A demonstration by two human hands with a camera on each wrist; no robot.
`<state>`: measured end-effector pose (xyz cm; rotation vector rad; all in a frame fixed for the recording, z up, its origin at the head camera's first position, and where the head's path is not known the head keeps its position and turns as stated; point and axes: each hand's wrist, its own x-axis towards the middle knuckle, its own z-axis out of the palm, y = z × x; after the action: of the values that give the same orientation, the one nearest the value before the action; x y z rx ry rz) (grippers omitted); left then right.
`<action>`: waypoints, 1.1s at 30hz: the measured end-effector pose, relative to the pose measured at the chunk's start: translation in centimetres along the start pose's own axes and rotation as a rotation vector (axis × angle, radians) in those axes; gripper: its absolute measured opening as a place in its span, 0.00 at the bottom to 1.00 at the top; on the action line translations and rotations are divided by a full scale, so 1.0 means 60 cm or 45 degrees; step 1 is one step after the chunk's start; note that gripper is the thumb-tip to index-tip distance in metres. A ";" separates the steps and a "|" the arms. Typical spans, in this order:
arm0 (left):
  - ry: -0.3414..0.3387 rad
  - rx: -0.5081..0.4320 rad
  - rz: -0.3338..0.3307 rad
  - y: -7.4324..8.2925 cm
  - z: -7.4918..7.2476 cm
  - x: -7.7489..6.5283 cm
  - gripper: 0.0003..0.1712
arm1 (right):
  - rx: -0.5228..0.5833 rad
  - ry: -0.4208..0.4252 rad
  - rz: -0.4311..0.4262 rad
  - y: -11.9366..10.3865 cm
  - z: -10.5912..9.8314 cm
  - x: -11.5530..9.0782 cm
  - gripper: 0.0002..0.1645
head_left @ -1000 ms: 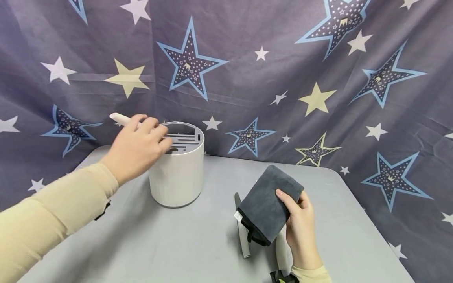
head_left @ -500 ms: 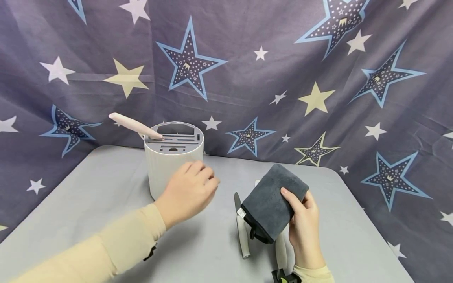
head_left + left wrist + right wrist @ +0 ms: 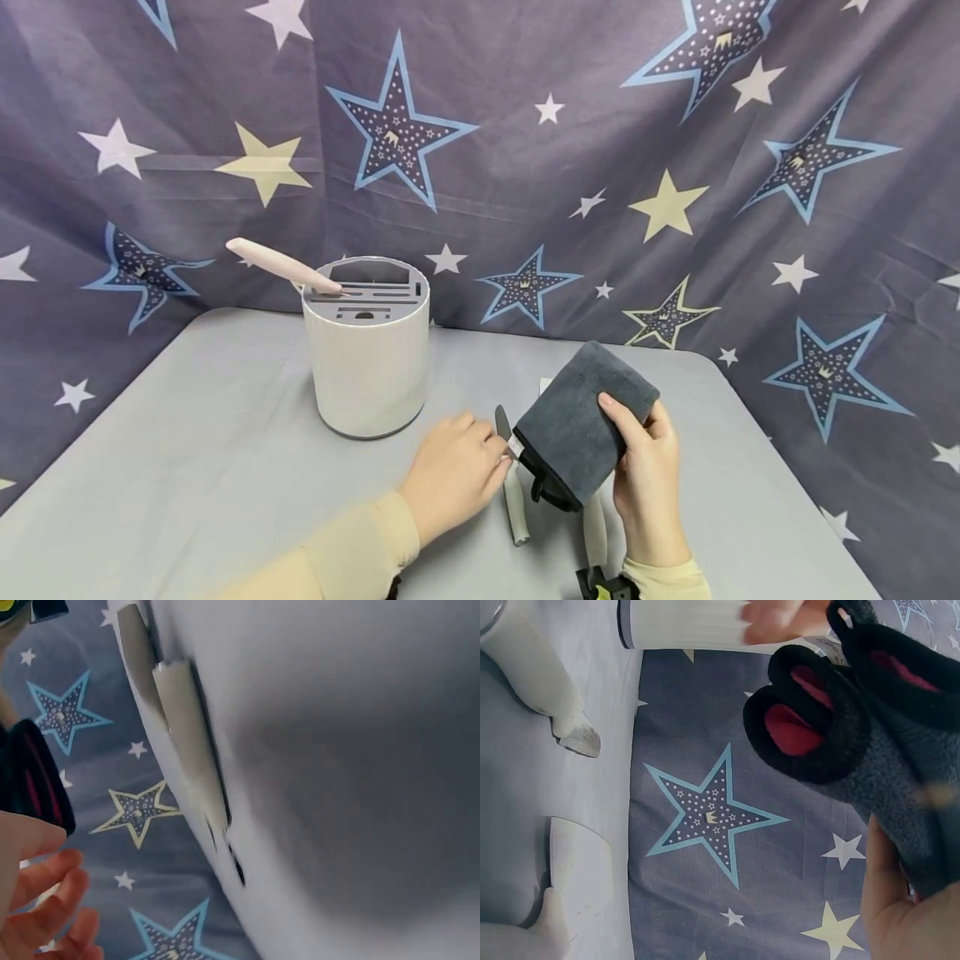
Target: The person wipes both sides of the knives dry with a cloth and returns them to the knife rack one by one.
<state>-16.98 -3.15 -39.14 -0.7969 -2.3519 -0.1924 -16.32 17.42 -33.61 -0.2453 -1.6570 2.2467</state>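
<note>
Head view: blade of the upright-stowed knife (image 3: 277,265) mostly hidden inside white holder (image 3: 367,367). Grey cloth (image 3: 588,425) covers most of a white item (image 3: 545,384), unidentifiable. Left sleeve (image 3: 352,542) blurred, cut off below.

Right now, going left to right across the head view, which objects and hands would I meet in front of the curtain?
Pink handle → white holder → left hand → loose knife → gray cloth → right hand.
</note>
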 end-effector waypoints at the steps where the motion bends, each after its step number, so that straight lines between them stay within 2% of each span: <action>1: -0.023 -0.008 -0.027 0.006 0.006 -0.001 0.10 | 0.001 0.001 -0.003 0.000 0.000 0.000 0.16; 4: -0.102 -0.031 -0.109 0.021 0.019 -0.002 0.11 | 0.003 0.004 -0.007 0.000 0.001 0.000 0.16; 10: -0.327 -0.087 -0.265 0.045 0.037 -0.004 0.17 | -0.008 0.006 -0.005 0.002 0.002 0.001 0.15; 14: -0.468 -0.100 -0.334 0.054 0.047 -0.005 0.22 | -0.032 0.002 0.009 0.004 0.003 0.000 0.14; 17: -0.539 -0.103 -0.381 0.061 0.052 -0.003 0.25 | -0.048 -0.006 0.015 0.004 0.002 -0.001 0.15; 24: -0.578 -0.136 -0.431 0.068 0.074 0.005 0.27 | -0.055 -0.027 0.009 0.005 0.001 -0.001 0.16; 29: -0.656 -0.351 -0.587 0.059 0.073 0.005 0.25 | -0.077 -0.044 0.008 0.007 0.001 -0.002 0.16; 31: -0.643 -0.449 -0.640 0.051 0.069 0.005 0.24 | -0.091 -0.047 0.003 0.008 0.001 -0.002 0.16; 33: -0.615 -0.502 -0.655 0.041 0.064 0.007 0.22 | -0.107 -0.050 -0.004 0.009 0.001 -0.002 0.17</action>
<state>-17.80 0.29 -42.08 -0.4168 -3.0008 -0.7745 -16.33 17.18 -34.10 -0.2205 -1.7727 2.1958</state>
